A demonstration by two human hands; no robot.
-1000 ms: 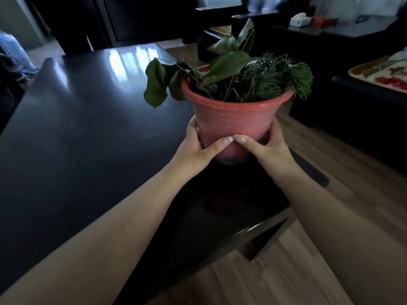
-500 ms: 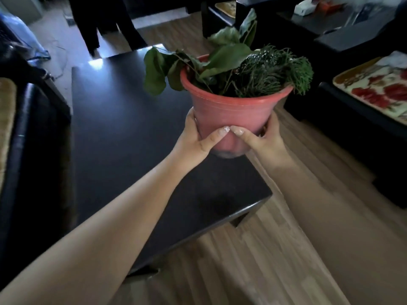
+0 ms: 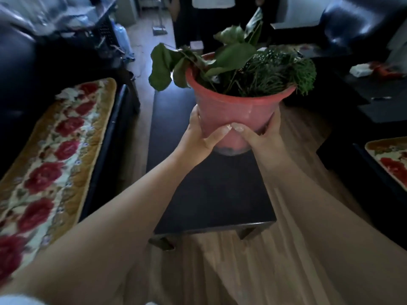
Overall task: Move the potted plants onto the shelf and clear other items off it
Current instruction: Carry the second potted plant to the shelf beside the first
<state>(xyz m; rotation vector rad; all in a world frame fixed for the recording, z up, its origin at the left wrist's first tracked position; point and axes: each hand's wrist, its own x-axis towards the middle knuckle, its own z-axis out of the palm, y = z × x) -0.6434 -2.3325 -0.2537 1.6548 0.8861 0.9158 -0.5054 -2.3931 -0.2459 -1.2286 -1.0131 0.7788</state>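
Head view: one potted plant held in the air in front of the person, above the near part of a dark surface (image 3: 211,194).
Pot: one red pot (image 3: 236,113), round, smooth and plastic-looking, wider at its flared rim than at its base; the base looks greyish and scuffed.
Plant: broad, drooping green leaves (image 3: 160,67) hang over the pot's left rim; fine, needle-like dark green sprigs (image 3: 275,71) fill the right side.
Left hand: the left hand (image 3: 198,137) grips the pot's lower left side, thumb across the front, fingers wrapped behind and out of sight.
Right hand: the right hand (image 3: 262,135) grips the lower right side in the same way; the two thumb tips nearly meet at the front of the pot.
Surface: one long, rectangular, glossy black top, with two short legs showing at its near end.
Floor: pale wooden floor (image 3: 220,271) with lengthwise grain.
Cushions: two flat pads in view, each cream with red roses and a tan quilted border; one long cushion (image 3: 50,164) at the left, one (image 3: 389,159) partly cut off at the right edge.
Seats: dark, shiny, leather-like sofas (image 3: 361,20) around the room.
Blur: the far background is too smeared to make out.
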